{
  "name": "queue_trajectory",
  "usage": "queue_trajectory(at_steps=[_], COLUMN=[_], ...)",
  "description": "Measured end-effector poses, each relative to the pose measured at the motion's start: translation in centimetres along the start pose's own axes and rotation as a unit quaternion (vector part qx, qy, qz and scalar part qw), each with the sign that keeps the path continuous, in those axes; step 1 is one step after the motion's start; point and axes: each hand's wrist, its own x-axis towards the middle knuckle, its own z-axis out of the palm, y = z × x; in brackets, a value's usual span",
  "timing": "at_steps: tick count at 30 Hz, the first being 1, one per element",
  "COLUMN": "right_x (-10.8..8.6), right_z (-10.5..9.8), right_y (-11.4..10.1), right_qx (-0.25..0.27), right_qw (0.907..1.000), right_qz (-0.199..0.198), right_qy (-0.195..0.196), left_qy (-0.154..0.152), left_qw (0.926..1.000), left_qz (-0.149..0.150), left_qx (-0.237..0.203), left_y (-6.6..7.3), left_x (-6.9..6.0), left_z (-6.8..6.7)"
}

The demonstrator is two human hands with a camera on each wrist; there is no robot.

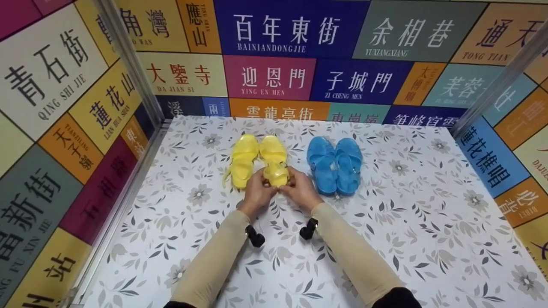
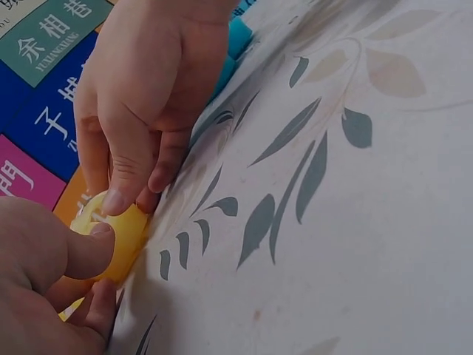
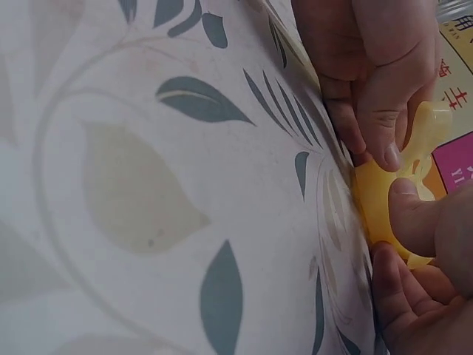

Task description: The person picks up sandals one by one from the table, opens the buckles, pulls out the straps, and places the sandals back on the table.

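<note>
A pair of yellow sandals (image 1: pixel 246 156) lies side by side on the patterned surface, toes toward the back wall. At the heel of the right-hand yellow sandal, my left hand (image 1: pixel 258 192) and right hand (image 1: pixel 303 190) pinch it from both sides. In the left wrist view, both thumbs press on the yellow heel (image 2: pixel 127 240), the left hand (image 2: pixel 44 274) low and the right hand (image 2: pixel 155 81) above. The right wrist view has the heel (image 3: pixel 377 207) between the left hand (image 3: pixel 377 66) and right hand (image 3: pixel 436 259). The other yellow sandal's strap hangs out at its left.
A pair of blue sandals (image 1: pixel 336 164) lies to the right of my right hand, heels toward me. Walls with coloured sign panels (image 1: pixel 269 77) stand at the back and both sides of the white leaf-patterned surface (image 1: pixel 171 222). Metal posts stand at the corners.
</note>
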Motion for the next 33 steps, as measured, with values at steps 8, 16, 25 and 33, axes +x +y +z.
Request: queue_trajectory(at_steps=[8,16,25,33], right_x=[-0.9,-1.8,-3.5,-5.6], right_z=[0.0,-0.6,-0.7,-0.9], right_y=[0.1,-0.5,0.0,-0.4], right_qx=[0.000,-0.042,-0.057,-0.068], right_qw=[0.9999,0.9990,0.9976,0.9964], right_qz=[0.013,0.008,-0.038,-0.049], right_qy=[0.010,0.010,-0.007,-0.004], left_qy=[-0.012,-0.027,-0.054,-0.080], left_qw=[0.9999,0.9990,0.9979,0.9967], left_qz=[-0.007,-0.017,-0.001,0.012], left_qx=[0.003,0.032,0.037,0.008], left_y=[-0.1,0.2,0.3,0.1], left_x=[-0.6,-1.4,-3.1,-4.8], left_z=[-0.3,-0.9,-0.9,-1.3])
